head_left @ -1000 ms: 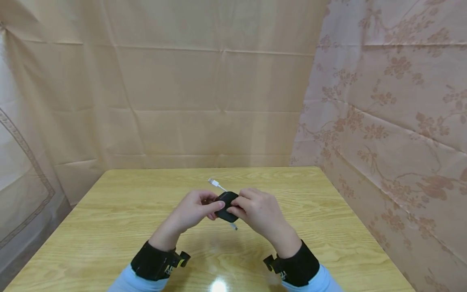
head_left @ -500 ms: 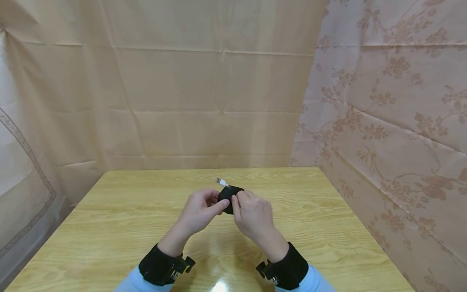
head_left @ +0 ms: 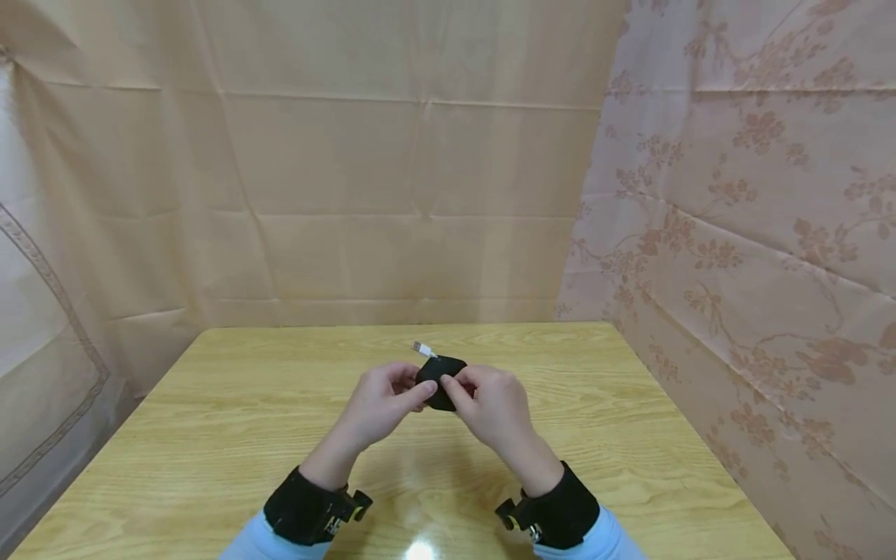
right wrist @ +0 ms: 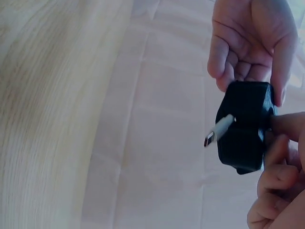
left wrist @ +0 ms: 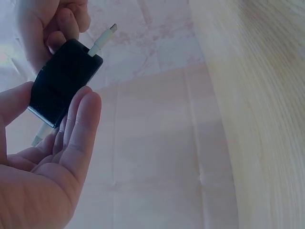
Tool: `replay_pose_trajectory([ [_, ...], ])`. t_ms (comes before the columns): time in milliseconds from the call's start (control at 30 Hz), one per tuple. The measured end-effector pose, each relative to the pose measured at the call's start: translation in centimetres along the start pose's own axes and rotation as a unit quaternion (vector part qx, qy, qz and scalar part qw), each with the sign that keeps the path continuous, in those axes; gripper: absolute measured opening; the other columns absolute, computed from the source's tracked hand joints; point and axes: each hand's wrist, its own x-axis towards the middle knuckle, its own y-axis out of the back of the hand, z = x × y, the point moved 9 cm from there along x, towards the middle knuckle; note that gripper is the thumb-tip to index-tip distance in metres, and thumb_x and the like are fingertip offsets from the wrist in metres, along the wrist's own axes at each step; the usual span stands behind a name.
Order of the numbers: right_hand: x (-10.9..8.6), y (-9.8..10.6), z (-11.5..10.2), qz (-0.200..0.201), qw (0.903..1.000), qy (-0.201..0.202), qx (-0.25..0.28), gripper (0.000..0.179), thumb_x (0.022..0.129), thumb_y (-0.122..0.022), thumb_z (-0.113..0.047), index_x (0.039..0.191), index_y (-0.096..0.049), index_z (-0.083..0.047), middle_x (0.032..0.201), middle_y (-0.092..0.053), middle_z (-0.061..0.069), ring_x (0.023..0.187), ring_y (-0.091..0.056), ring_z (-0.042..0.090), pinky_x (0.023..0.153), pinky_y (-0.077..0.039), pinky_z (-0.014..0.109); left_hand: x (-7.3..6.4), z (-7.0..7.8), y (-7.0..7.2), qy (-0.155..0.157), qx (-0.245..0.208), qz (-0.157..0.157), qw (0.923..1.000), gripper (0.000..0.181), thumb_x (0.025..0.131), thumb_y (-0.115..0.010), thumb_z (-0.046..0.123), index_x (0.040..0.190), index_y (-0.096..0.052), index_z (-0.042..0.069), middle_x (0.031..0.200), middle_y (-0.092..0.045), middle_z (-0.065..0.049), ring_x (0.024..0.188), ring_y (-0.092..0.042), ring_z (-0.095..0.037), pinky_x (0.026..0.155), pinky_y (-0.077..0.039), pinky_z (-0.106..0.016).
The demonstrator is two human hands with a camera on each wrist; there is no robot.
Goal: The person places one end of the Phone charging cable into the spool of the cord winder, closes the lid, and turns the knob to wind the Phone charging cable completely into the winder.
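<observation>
Both hands hold a small black case (head_left: 439, 390) with rounded corners, raised over the table, and a white USB cable comes out of it. The left hand (head_left: 383, 404) pinches its left side, thumb on the near face and fingers behind. On the opposite side, the right hand (head_left: 495, 408) grips the case between thumb and curled fingers. A white USB plug (head_left: 423, 350) sticks out at the far edge. In the left wrist view, plugs show at both ends of the case (left wrist: 64, 81). The right wrist view shows a white plug (right wrist: 220, 130) protruding from the case's edge.
The wooden table (head_left: 245, 435) lies under both hands. A beige cloth (head_left: 350, 171) hangs behind it and a floral cloth (head_left: 742, 233) along the right. Each wrist wears a black strap (head_left: 308, 509) with a small camera.
The case has moved slightly up and turned, and the plug at its near edge is no longer visible in the head view. Lately the right thumb and fingers have shifted a little on the case.
</observation>
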Motion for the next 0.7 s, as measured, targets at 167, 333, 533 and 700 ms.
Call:
replay_pose_trajectory([
  [167,0.2,0.5,0.0,0.002,0.9996,0.011,0.024,0.013,0.088,-0.082,-0.021,0.079,-0.076,-0.015,0.066,-0.057,-0.011,0.054,-0.046,0.001,0.046,-0.037,0.021,0.1,-0.1,0.5,-0.003,0.006,0.005,1.0,0.022,0.097,-0.072,0.02,0.103,-0.071,-0.001,0.086,-0.07,-0.007,0.073,-0.068,-0.022,0.068,-0.059,-0.037],
  [333,0.7,2.4,0.0,0.038,0.9968,0.031,0.062,0.007,0.089,-0.082,-0.015,0.088,-0.077,-0.01,0.07,-0.059,-0.009,0.058,-0.046,0.005,0.049,-0.039,0.022,0.0,0.4,1.5,-0.015,-0.004,0.018,0.9997,0.024,0.096,-0.073,0.02,0.104,-0.071,-0.003,0.088,-0.07,-0.009,0.073,-0.068,-0.023,0.071,-0.06,-0.042],
  [533,1.3,5.1,0.6,0.054,0.9915,0.037,0.112,0.015,0.089,-0.079,-0.009,0.104,-0.076,-0.006,0.084,-0.067,-0.004,0.073,-0.057,0.009,0.058,-0.05,0.026,0.1,0.7,2.9,-0.015,-0.03,0.024,0.9992,0.023,0.097,-0.071,0.019,0.104,-0.07,-0.004,0.089,-0.069,-0.012,0.074,-0.069,-0.028,0.07,-0.06,-0.035],
  [700,1.3,6.9,0.3,0.059,0.9902,0.07,0.105,0.024,0.088,-0.08,-0.007,0.11,-0.074,-0.005,0.098,-0.072,0.004,0.086,-0.065,0.017,0.065,-0.057,0.034,0.1,0.3,3.2,0.01,-0.064,0.012,0.9979,0.025,0.1,-0.068,0.019,0.103,-0.068,-0.006,0.089,-0.068,-0.014,0.072,-0.069,-0.03,0.071,-0.06,-0.038],
])
